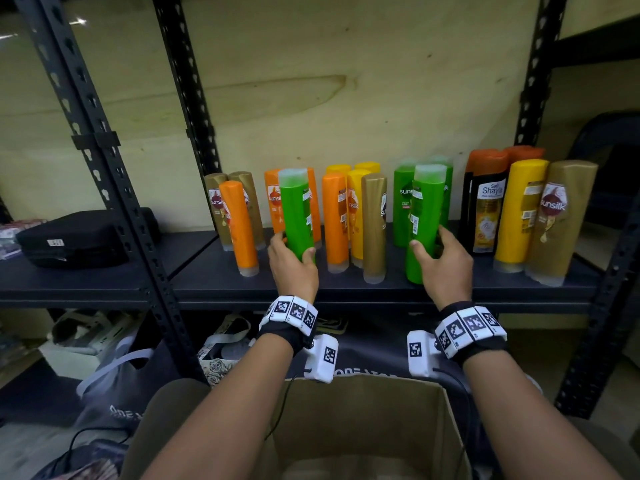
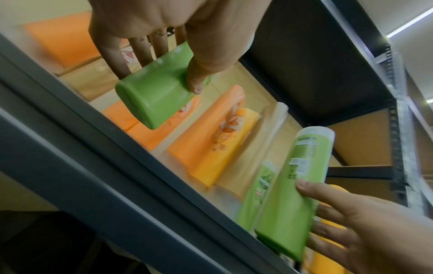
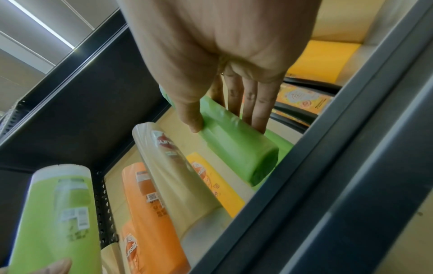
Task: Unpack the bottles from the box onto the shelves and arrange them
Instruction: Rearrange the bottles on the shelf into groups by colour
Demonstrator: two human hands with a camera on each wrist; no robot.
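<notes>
Each hand holds a green shampoo bottle upright at the dark shelf (image 1: 214, 282). My left hand (image 1: 292, 259) grips the lower end of one green bottle (image 1: 296, 211), raised a little above the shelf in front of orange bottles (image 1: 334, 220); the same green bottle (image 2: 155, 94) shows in the left wrist view. My right hand (image 1: 440, 258) grips a second green bottle (image 1: 426, 216) whose base is at the shelf front, before other green bottles (image 1: 403, 199). This second green bottle (image 3: 236, 142) also appears in the right wrist view. The cardboard box (image 1: 360, 424) is open below my wrists.
Rows of orange, yellow, gold and green bottles stand along the shelf, with a black-and-orange bottle (image 1: 485, 206) and a gold bottle (image 1: 557, 220) at the right. A black case (image 1: 76, 237) lies on the left shelf. Black perforated uprights (image 1: 110, 174) frame the bay. Bags sit underneath.
</notes>
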